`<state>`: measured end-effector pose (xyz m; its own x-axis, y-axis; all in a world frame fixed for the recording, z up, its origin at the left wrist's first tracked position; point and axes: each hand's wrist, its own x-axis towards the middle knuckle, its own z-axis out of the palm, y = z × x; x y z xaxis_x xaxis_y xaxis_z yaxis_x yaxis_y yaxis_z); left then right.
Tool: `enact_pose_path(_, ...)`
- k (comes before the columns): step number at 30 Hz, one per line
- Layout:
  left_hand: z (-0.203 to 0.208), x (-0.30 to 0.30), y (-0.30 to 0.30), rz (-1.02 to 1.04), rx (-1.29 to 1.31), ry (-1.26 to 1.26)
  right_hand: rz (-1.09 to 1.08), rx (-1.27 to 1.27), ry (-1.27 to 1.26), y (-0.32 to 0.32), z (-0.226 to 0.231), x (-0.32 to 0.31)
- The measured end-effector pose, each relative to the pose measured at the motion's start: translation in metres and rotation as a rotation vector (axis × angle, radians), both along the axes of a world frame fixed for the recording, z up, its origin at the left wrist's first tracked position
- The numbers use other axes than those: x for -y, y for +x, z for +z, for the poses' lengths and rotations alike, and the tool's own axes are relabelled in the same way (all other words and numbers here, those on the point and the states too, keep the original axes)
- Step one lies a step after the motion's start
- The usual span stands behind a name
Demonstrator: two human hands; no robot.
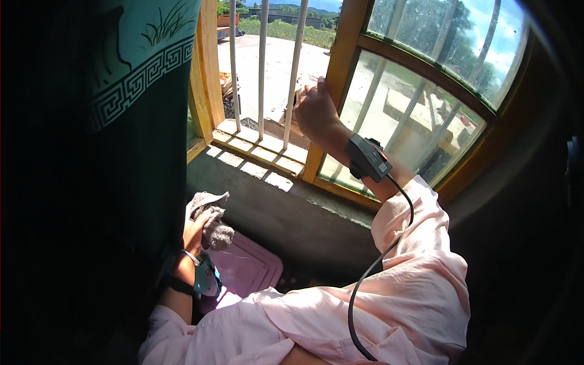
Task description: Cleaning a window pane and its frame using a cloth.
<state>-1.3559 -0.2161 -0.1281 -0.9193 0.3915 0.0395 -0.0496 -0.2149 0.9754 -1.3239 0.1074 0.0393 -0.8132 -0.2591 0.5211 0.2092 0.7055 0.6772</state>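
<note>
My left hand (pixel 193 236) is closed around a crumpled greyish-brown rag (pixel 218 235), low at the left beside the wall under the window. Higher up, at the centre, my right hand (pixel 317 114) has its fingers curled round the upright edge of a yellow-brown wooden window sash (pixel 348 52). Its fingertips are partly hidden at that edge. The glazed sash stands to the right of an opening with pale vertical bars (pixel 262 76). On my right forearm sits a black strapped device (pixel 367 157) with a cable running down across my pink sleeve.
A dark green patterned curtain (pixel 146 79) hangs close at the left. Sunlight and bar shadows fall on the sill (pixel 243 152). Below it is a grey wall (pixel 274 210). A pink plastic lid (pixel 258 258) lies beneath, near my left hand.
</note>
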Motion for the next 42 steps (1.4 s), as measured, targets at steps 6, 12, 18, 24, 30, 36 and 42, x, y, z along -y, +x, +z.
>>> enact_pose_path(6, -0.022, 0.030, -0.023, 0.031, -0.069, 0.134, -0.358, 0.262, 0.234, -0.007, 0.005, -0.003)
enact_pose_path(12, -0.030, 0.044, -0.039, -0.090, 0.082, 0.282, -0.290, 0.260, 0.174, 0.024, 0.007, 0.036)
enact_pose_path(18, -0.043, 0.052, -0.048, -0.300, 0.221, 0.454, 0.023, 0.083, 0.215, 0.106, -0.004, 0.105)
enact_pose_path(24, -0.025, 0.043, -0.040, -0.331, 0.335, 0.539, 0.173, -0.182, -0.074, 0.223, -0.019, 0.162)
enact_pose_path(30, -0.040, 0.031, -0.045, -0.652, 0.632, 0.708, 0.039, -0.537, 0.088, 0.354, -0.044, 0.213)
enact_pose_path(36, -0.077, -0.021, -0.063, -0.756, 0.653, 0.704, -0.044, -1.144, -0.387, 0.383, -0.043, 0.269)
enact_pose_path(42, -0.073, -0.070, -0.014, -0.822, 0.663, 0.742, -0.094, -1.176, -0.738, 0.397, -0.046, 0.304)
